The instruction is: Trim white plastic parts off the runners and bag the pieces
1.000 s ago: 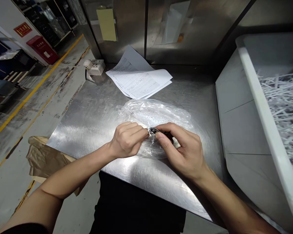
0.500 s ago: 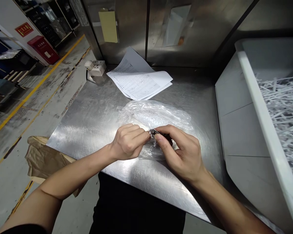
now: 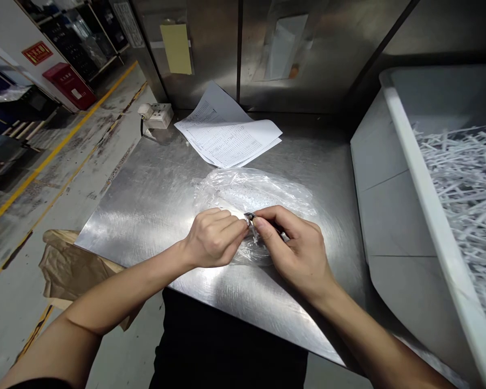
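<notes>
My left hand (image 3: 216,237) is closed in a fist, with a small white piece (image 3: 256,233) at its fingertips; most of the piece is hidden. My right hand (image 3: 294,243) pinches a small dark metal tool (image 3: 250,215), which looks like nippers, its tip against the white piece. The rest of the tool is covered by my fingers. Both hands meet over a clear plastic bag (image 3: 283,192) with whitish contents, lying on the metal table (image 3: 141,200).
Printed sheets (image 3: 237,141) lie behind the bag, near a white power strip (image 3: 161,115). On the right stands a large grey bin (image 3: 397,210) full of thin white plastic strips (image 3: 470,189). A brown paper bag (image 3: 75,270) is at the table's left edge.
My right hand has shifted slightly left and its fingers have closed further on the tool. The left hand stays in nearly the same place. The view has moved a little.
</notes>
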Motion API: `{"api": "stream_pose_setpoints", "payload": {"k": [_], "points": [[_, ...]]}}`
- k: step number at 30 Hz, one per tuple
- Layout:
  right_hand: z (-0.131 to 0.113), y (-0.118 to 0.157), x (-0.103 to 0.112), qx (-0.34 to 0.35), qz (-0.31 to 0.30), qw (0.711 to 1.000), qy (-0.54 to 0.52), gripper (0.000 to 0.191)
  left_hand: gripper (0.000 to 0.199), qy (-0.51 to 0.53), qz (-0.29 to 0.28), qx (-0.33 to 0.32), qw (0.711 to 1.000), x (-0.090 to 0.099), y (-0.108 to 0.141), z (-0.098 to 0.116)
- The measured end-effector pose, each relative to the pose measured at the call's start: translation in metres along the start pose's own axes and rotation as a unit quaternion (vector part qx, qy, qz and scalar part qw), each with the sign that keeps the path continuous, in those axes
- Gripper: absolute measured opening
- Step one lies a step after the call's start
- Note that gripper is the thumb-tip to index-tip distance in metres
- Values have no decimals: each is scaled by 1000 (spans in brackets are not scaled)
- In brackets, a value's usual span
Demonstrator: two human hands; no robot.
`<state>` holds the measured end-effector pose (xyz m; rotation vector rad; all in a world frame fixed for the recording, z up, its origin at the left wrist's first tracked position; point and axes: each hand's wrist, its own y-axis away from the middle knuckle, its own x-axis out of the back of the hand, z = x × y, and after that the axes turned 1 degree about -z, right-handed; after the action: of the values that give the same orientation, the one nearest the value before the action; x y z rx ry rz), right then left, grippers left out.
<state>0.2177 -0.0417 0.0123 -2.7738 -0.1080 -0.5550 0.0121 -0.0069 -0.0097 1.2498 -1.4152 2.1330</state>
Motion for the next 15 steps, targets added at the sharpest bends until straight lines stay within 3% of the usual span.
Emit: {"api": "stream_pose_setpoints", "payload": {"k": [6,15], "points": [[9,-6,9,-6,33,999,3,10,17,22,27,7,999,1,0,-1],[11,-6,7,0,1,1000,-10,11,16,24,36,-3,999,3,0,-2]]}}
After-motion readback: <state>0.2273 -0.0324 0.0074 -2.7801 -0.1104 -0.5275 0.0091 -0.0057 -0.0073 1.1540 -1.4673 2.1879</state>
